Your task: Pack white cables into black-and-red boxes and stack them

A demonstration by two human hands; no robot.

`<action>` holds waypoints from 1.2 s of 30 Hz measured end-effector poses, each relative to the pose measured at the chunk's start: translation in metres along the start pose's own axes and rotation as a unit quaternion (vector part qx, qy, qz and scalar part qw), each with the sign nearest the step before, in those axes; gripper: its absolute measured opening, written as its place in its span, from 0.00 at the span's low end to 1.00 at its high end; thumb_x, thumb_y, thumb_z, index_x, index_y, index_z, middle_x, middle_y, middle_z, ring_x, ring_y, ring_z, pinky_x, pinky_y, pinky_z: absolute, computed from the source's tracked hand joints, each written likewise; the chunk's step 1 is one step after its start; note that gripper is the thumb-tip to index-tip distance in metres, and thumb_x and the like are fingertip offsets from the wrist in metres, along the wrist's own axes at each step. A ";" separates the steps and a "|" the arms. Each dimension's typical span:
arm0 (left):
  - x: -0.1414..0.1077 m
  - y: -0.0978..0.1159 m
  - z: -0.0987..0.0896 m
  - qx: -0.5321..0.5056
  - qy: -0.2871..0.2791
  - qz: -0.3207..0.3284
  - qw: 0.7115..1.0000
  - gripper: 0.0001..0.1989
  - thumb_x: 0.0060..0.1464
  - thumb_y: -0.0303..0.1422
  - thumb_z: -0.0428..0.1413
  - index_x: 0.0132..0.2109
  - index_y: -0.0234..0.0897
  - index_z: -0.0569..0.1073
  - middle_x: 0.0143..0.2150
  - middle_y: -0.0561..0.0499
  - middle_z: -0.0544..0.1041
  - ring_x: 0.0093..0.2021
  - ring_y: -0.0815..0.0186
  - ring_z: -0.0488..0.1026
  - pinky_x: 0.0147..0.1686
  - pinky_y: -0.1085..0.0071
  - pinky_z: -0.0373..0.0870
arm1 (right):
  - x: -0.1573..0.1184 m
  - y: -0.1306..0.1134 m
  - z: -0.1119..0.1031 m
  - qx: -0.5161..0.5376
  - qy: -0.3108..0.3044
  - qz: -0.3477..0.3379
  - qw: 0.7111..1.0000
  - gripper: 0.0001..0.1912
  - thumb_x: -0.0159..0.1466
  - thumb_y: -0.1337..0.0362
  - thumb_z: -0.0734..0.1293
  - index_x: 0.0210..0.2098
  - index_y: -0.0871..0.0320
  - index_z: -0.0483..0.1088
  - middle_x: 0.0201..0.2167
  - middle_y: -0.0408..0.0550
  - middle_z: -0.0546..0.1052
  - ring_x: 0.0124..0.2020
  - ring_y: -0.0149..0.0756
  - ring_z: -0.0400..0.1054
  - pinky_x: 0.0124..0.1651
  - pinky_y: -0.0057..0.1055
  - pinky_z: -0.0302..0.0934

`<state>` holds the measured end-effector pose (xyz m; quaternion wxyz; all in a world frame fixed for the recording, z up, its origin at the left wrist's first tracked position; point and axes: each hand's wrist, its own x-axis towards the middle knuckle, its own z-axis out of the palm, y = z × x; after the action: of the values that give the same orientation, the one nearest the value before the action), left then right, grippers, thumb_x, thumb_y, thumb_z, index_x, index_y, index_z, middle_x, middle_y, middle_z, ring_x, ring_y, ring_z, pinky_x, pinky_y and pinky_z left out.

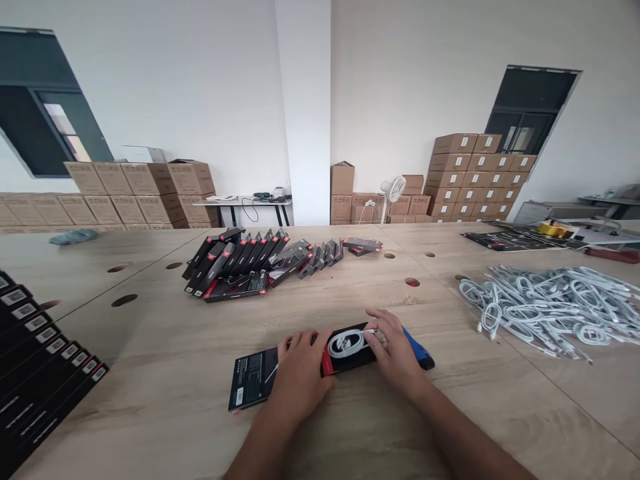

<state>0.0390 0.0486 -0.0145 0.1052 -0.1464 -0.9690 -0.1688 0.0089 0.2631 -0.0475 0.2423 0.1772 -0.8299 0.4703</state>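
An opened black box (250, 379) lies slanted on the wooden table, its printed flap reaching out to the left. Inside its red-edged tray part rests a coiled white cable (345, 343). My left hand (301, 363) is closed on the box, left of the coil. At the coil's right side, my right hand (393, 347) pinches the end of the white cable. Partly under my right hand sits a blue and black object (419, 350), mostly hidden.
Black boxes (240, 260) are piled beyond my hands. More black boxes (45, 360) stand in a row at the left. A heap of white cables (550, 310) covers the right side. Black printed sheets (510, 239) lie behind it. Several holes pierce the table (350, 427).
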 end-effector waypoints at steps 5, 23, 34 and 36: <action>0.000 0.001 0.000 -0.022 -0.014 0.004 1.000 0.34 0.45 0.31 0.63 0.62 0.48 0.69 0.58 0.44 0.74 0.59 0.49 0.69 0.61 0.49 0.56 | 0.000 -0.006 -0.003 0.029 0.012 0.037 0.999 0.12 0.70 0.55 0.60 0.38 0.54 0.71 0.36 0.49 0.79 0.38 0.41 0.73 0.41 0.35 0.67; 0.009 0.009 -0.010 -0.313 -0.011 -0.052 0.948 0.14 0.58 0.43 0.50 0.34 0.40 0.72 0.28 0.54 0.73 0.33 0.63 0.70 0.35 0.69 0.65 | -0.010 -0.026 0.000 0.107 0.033 -0.049 0.992 0.08 0.69 0.58 0.63 0.41 0.51 0.73 0.41 0.51 0.80 0.46 0.44 0.74 0.51 0.40 0.66; 0.013 0.013 -0.011 -0.286 -0.035 -0.063 0.955 0.14 0.52 0.43 0.55 0.26 0.39 0.74 0.24 0.55 0.73 0.31 0.63 0.68 0.35 0.69 0.63 | -0.012 -0.033 0.004 0.159 -0.028 -0.015 0.987 0.09 0.69 0.58 0.64 0.39 0.53 0.75 0.41 0.51 0.80 0.47 0.43 0.74 0.50 0.39 0.67; 0.016 0.015 -0.012 -0.271 -0.035 -0.057 0.960 0.14 0.52 0.43 0.55 0.26 0.39 0.74 0.24 0.55 0.74 0.31 0.63 0.68 0.38 0.68 0.64 | -0.012 -0.032 0.005 0.176 -0.032 0.006 0.984 0.10 0.69 0.57 0.63 0.40 0.54 0.74 0.41 0.51 0.80 0.45 0.42 0.75 0.48 0.37 0.68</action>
<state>0.0309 0.0617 0.0046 0.0180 -0.1194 -0.8968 -0.4257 0.0343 0.2439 -0.0336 0.1774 0.2271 -0.7428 0.6044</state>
